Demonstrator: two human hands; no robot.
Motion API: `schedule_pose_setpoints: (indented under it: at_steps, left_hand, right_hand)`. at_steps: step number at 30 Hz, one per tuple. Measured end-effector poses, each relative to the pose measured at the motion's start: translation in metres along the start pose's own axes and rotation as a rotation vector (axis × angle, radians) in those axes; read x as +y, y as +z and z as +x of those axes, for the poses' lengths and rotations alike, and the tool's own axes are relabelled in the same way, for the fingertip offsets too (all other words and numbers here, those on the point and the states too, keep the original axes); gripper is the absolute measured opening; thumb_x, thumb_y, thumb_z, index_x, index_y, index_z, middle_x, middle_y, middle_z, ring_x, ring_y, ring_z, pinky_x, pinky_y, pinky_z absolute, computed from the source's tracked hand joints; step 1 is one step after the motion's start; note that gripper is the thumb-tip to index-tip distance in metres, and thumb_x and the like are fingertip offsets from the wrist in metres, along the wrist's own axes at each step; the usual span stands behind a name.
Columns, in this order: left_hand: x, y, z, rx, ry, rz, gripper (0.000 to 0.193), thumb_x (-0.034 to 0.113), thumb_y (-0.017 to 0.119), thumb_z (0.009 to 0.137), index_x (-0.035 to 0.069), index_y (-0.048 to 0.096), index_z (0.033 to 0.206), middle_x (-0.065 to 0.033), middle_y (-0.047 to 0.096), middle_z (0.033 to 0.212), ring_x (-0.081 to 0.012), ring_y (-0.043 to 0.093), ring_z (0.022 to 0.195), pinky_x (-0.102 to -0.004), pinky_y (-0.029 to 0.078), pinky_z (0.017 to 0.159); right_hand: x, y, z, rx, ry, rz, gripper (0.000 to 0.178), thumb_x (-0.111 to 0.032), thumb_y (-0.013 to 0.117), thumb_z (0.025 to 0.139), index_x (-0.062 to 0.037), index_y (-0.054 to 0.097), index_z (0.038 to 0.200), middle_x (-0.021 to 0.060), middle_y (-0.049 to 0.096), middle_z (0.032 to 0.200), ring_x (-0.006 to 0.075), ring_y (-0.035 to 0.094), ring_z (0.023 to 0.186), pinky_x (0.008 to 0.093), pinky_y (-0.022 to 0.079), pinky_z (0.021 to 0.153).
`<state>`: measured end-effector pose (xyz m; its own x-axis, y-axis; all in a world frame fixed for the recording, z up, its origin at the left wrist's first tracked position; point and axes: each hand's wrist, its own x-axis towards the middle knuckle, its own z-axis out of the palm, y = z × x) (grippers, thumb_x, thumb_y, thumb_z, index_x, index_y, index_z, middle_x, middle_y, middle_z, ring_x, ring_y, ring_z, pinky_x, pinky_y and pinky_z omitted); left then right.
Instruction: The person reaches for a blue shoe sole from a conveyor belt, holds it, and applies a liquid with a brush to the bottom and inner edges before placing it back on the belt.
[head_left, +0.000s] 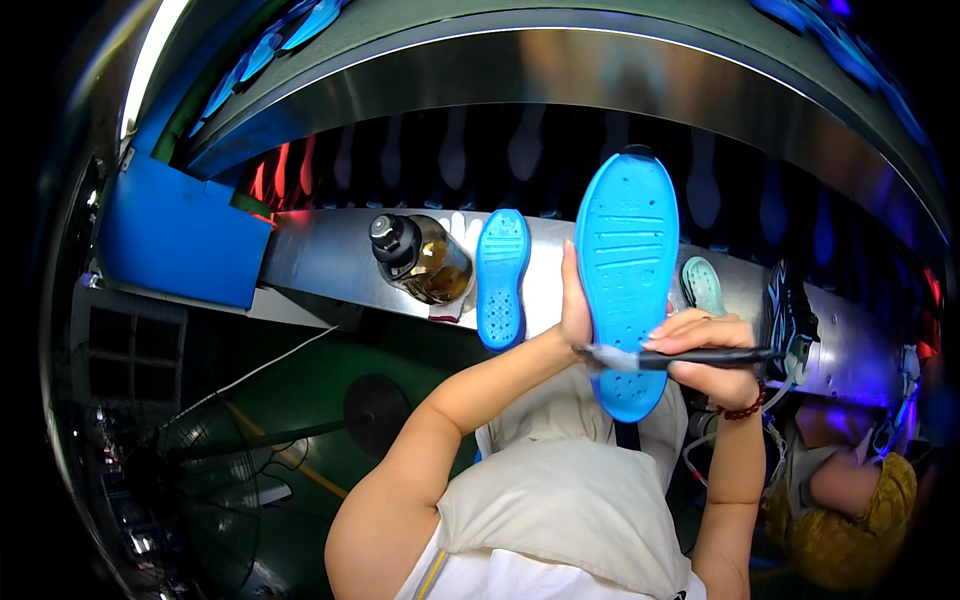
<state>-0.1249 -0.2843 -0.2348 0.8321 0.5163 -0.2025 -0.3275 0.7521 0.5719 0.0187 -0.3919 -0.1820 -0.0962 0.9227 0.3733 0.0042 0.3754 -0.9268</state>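
Note:
Upright in front of me is a bright blue shoe sole (630, 250), its ridged, dimpled face toward me. My left hand (576, 300) grips it by the left edge, thumb showing there and the other fingers hidden behind it. My right hand (712, 350) is closed around a black-handled brush (712, 357) held sideways across the sole's lower part. The brush's whitish tip is blurred and points left, near my left wrist; whether it touches the sole I cannot tell. A second blue sole (503, 280) lies on the metal ledge (550, 265) to the left.
Left on the ledge stands a brown bottle (440, 265) with a black cap, a white glove (462, 232) behind it. Rightward lie a pale green sole (703, 285) and a dark shoe (790, 310). Soles line the dark opening beyond. Another person in yellow (850, 520) is at lower right.

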Motion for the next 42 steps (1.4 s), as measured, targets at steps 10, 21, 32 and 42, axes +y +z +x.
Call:
schedule_pose_setpoints:
  at_steps: [10,21,32,42]
  left_hand:
    - [0.016,0.004,0.003,-0.131,0.124,-0.101,0.104,0.083,0.005,0.066,0.001,0.042,0.119,-0.0226,0.058,0.095,-0.0309,0.060,0.083,-0.0412,0.051,0.073]
    - [0.049,0.021,0.005,-0.162,0.242,-0.142,0.100,0.084,0.013,0.067,0.004,0.037,0.122,-0.0222,0.054,0.099,-0.0322,0.056,0.085,-0.0443,0.047,0.075]
    - [0.047,0.042,0.001,-0.209,0.274,-0.167,0.097,0.078,0.019,0.072,0.004,0.021,0.135,-0.0188,0.042,0.125,-0.0335,0.046,0.112,-0.0475,0.042,0.090]
    - [0.049,0.001,-0.009,-0.383,-0.109,0.001,0.057,0.035,0.045,0.085,0.000,0.034,0.129,-0.0188,0.050,0.119,-0.0272,0.053,0.105,-0.0366,0.042,0.092]
  right_hand:
    - [-0.004,0.000,-0.005,0.038,0.044,0.230,0.021,0.001,0.066,0.067,0.0005,0.066,0.087,0.0140,0.064,0.091,0.0220,0.061,0.088,0.0302,0.047,0.079]
    - [0.000,-0.002,-0.015,0.231,-0.020,-0.316,0.022,0.002,0.069,0.065,-0.0036,0.066,0.086,0.0085,0.065,0.092,0.0230,0.060,0.089,0.0313,0.046,0.082]
    - [0.012,0.010,-0.023,0.369,0.048,0.484,0.020,0.000,0.061,0.076,0.0045,0.060,0.095,0.0180,0.060,0.101,0.0224,0.059,0.094,0.0320,0.044,0.088]
    - [-0.030,0.001,-0.018,0.135,0.227,0.096,0.024,0.006,0.066,0.067,0.0029,0.064,0.091,0.0179,0.064,0.094,0.0241,0.062,0.091,0.0303,0.049,0.079]
